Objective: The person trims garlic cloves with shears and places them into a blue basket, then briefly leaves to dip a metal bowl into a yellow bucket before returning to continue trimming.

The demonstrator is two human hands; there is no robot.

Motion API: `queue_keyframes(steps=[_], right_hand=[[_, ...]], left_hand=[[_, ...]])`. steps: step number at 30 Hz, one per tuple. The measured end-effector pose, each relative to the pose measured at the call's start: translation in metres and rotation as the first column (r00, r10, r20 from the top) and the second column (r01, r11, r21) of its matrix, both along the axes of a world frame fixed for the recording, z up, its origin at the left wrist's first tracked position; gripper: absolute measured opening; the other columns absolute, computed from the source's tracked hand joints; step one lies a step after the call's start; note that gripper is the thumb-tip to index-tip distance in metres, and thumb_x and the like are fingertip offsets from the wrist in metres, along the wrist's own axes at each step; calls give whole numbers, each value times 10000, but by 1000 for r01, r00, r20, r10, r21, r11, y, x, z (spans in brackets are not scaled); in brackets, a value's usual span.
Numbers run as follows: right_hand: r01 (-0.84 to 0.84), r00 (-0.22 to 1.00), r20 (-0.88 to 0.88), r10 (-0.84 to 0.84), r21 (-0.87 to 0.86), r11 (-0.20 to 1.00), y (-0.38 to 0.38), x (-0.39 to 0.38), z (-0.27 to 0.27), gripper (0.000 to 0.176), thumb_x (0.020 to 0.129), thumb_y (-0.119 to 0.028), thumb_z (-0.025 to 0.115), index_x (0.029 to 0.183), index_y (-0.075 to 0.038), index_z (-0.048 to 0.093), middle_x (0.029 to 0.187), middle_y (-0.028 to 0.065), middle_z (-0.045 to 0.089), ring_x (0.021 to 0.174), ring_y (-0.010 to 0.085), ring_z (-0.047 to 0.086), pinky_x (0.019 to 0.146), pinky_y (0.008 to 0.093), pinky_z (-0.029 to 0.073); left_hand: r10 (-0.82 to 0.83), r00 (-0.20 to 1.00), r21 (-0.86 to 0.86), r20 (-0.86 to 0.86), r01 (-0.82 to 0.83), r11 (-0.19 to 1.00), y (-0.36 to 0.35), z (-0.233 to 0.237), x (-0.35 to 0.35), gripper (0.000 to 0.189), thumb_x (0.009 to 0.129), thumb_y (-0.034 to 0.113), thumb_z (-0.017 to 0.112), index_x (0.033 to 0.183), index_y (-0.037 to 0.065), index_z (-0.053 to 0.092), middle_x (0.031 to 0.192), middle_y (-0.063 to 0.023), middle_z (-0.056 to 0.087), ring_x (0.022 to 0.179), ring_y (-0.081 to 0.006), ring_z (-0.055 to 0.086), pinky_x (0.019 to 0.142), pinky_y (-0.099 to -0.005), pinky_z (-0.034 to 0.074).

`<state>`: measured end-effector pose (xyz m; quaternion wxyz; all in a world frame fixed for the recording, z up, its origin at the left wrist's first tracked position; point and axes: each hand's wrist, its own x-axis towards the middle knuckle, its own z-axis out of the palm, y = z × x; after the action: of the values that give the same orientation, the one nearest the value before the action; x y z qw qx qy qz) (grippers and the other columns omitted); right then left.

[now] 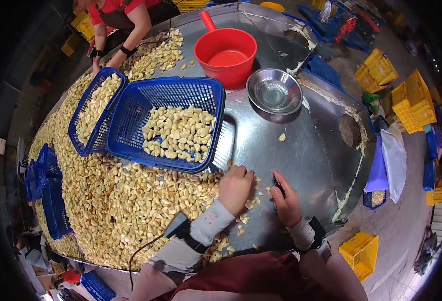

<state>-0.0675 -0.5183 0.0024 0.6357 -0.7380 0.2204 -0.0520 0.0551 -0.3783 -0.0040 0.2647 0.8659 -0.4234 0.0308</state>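
My left hand (235,188) is closed, back upward, beside the pile of peeled garlic cloves (125,200); whatever its curled fingers hold is hidden. A brownish clove (229,163) shows just beyond its knuckles. To the right, my right hand (287,199) is closed on a thin black tool (278,184), pinched between thumb and forefinger; it looks like a small knife handle, and no blade can be made out. Several loose garlic cloves and pieces (249,204) lie on the metal between my hands. A blue basket (130,98) partly filled with cloves stands beyond my left hand.
A narrower blue basket (79,145) of cloves leans against the first. Farther back are a red dipper (212,55) and a steel bowl (297,95) on the metal table (281,160). A co-worker's hands (114,61) are at the far left. Yellow crates (360,256) sit on the floor.
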Motion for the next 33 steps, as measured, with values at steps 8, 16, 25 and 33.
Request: queue_keyframes(steps=[8, 16, 25, 33], right_hand=[[-144, 989, 32, 147, -72, 987, 2, -5, -1, 479, 921, -131, 506, 1374, -19, 403, 939, 96, 593, 770, 163, 545, 704, 249, 443], [-393, 919, -52, 391, -216, 894, 14, -7, 12, 544, 899, -168, 544, 1393, -36, 357, 1179, 232, 578, 1076, 327, 594, 888, 351, 470], [13, 953, -171, 251, 849, 528, 18, -17, -10, 609, 933, -218, 482, 1465, -90, 214, 744, 47, 509, 474, 89, 411, 460, 230, 401], [-111, 952, -163, 259, 605, 788, 15, -5, 14, 582, 927, -138, 423, 1456, -25, 209, 759, 60, 546, 467, 96, 435, 455, 217, 404]], left_hand=[[-141, 409, -274, -902, -288, 918, -1, -35, 3, 164, 779, -46, 654, 937, -28, 615, 851, -62, 631, 782, -150, 633, 680, -257, 513], [-440, -35, -359, -897, -525, 772, 42, -20, -24, 212, 816, -67, 649, 1020, -49, 594, 929, -102, 663, 830, -140, 649, 759, -234, 530], [-364, 211, -415, -907, -586, 696, 46, -53, -23, 217, 779, 12, 578, 996, -1, 578, 871, -68, 617, 837, -166, 606, 731, -284, 471], [79, 470, -87, -879, -321, 943, 44, -48, 20, 232, 888, 97, 568, 1111, 38, 587, 831, -2, 594, 731, -84, 550, 625, -235, 442]])
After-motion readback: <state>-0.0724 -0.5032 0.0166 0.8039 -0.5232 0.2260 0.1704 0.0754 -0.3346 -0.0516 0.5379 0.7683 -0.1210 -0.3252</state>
